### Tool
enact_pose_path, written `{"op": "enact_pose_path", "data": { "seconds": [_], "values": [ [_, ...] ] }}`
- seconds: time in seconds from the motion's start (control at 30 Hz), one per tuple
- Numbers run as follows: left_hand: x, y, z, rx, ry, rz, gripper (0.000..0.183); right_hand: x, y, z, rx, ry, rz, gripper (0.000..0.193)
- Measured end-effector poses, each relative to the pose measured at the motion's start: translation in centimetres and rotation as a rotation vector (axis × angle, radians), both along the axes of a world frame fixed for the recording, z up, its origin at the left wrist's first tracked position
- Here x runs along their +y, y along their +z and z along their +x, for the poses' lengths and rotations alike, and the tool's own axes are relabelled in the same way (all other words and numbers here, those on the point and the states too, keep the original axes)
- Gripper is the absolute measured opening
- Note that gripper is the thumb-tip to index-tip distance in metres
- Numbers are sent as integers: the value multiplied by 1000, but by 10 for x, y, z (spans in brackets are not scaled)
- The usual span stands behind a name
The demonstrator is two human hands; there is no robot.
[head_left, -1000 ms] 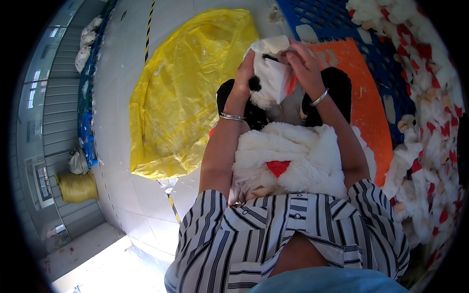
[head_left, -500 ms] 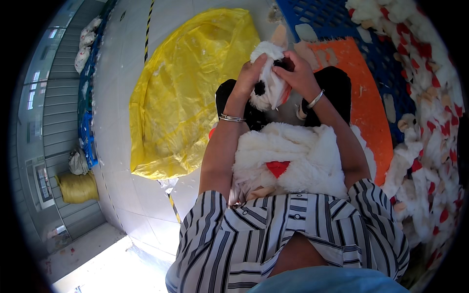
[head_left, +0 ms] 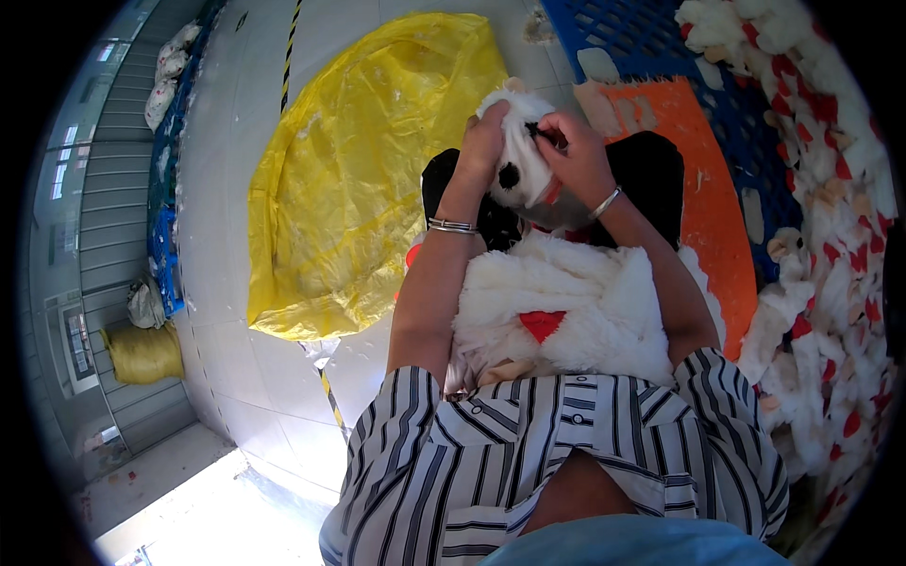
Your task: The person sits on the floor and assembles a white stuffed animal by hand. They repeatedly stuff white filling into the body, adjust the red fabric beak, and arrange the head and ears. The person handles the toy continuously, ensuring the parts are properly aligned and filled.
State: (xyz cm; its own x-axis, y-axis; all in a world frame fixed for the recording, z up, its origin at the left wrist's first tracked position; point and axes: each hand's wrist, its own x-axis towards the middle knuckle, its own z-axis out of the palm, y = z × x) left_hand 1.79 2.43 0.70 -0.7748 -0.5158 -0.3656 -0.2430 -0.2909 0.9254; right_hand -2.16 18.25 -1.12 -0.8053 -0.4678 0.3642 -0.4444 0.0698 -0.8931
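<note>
Between my hands, above my knees, is a white plush piece with black round patches and a bit of peach and red at its edges. My left hand is closed on its left side. The fingers of my right hand pinch at the upper black patch on the other side; any smaller thing in that pinch is hidden. Another white furry plush piece with a red triangle lies across my lap, under my forearms.
A large yellow plastic bag is spread on the floor to the left. On the right lie an orange sheet and a blue plastic pallet. A big heap of white plush pieces with red and peach parts fills the far right.
The plush piece has turned in my hands, so its peach ear now barely shows. My right fingers have drawn together at the upper black patch.
</note>
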Motion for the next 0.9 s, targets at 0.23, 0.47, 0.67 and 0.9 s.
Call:
{"op": "enact_pose_path", "data": {
  "seconds": [0.23, 0.47, 0.67, 0.9],
  "values": [
    [-3, 1, 6, 119, -4, 86, 56, -1, 11, 3, 204, 21, -10, 21],
    [0, 19, 11, 58, -258, 6, 48, 8, 0, -27, 264, -112, 60, 12],
    [-16, -16, 7, -55, -531, -201, 41, 29, 30, -48, 162, -116, 83, 17],
    [0, 11, 8, 208, -249, 172, 42, -3, 32, 6, 212, 72, 290, 37]
  ]
}}
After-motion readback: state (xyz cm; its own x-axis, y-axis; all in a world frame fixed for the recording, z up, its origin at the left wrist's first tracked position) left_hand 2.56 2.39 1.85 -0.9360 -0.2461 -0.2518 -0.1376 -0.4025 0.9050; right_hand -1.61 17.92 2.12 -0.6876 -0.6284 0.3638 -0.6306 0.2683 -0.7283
